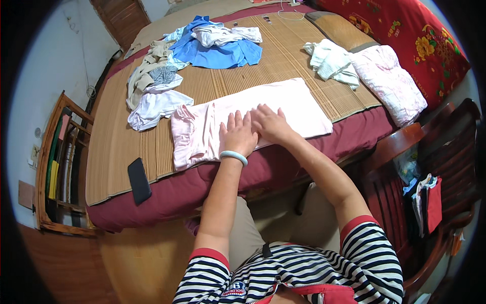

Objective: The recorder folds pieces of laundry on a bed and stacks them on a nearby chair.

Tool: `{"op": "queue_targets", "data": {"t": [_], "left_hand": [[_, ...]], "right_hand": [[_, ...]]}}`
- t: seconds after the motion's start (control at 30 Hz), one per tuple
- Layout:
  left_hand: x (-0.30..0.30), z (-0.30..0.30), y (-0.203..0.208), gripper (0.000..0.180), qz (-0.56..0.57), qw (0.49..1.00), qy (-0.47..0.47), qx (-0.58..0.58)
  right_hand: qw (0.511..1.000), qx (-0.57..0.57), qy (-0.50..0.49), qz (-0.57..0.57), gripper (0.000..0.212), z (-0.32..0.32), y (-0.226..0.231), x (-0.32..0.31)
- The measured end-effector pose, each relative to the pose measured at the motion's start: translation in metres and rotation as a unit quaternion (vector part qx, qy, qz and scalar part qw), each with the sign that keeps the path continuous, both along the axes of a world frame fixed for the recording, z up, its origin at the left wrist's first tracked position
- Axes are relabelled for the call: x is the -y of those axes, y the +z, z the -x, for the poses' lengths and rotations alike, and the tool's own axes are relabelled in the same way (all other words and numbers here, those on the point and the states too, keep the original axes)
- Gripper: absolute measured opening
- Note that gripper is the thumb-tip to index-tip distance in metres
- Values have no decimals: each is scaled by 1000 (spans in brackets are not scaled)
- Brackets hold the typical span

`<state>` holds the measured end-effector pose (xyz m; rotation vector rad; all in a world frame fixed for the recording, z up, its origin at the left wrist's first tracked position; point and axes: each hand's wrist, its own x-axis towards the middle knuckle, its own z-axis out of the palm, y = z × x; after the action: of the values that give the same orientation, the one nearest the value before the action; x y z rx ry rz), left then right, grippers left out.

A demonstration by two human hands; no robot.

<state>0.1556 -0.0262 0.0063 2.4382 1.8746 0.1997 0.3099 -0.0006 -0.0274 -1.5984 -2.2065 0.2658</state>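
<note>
A pale pink garment (298, 109) lies folded lengthwise across the near edge of the bed, with its gathered, creased end at the left. My left hand (239, 134) rests flat on its middle, fingers spread, a pale bangle (233, 157) round the wrist. Right beside it, my right hand (271, 123) also presses flat on the cloth with the fingers stretched out. The two hands touch or nearly touch at the thumbs. Neither one grips the fabric.
A woven mat (116, 167) covers the bed over a maroon sheet (202, 190). A black phone (139, 181) lies at the front left. Heaped clothes (217, 50) lie behind, a pale green cloth (331, 62) and folded pink-white fabric (389, 81) at right. A wooden chair (379, 187) stands near right.
</note>
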Motion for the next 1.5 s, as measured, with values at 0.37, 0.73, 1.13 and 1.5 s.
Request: {"op": "queue_targets", "data": {"t": [0.37,0.73,1.13,1.5], "left_hand": [[5,9,-4,78,31,999,18,-21],[15,-12,3,70,-3,1000,7,17],[7,12,-4,79,21,998,54,3],[13,-16,0,71,40,999,-10,-4]], "right_hand": [[979,101,-176,33,69,-90,8,-4],[988,51,-127,-69,57,-58,-8,4],[987,98,-130,-8,69,-100,3,22],[988,72,-132,-32,58,-81,-4,-17]]}}
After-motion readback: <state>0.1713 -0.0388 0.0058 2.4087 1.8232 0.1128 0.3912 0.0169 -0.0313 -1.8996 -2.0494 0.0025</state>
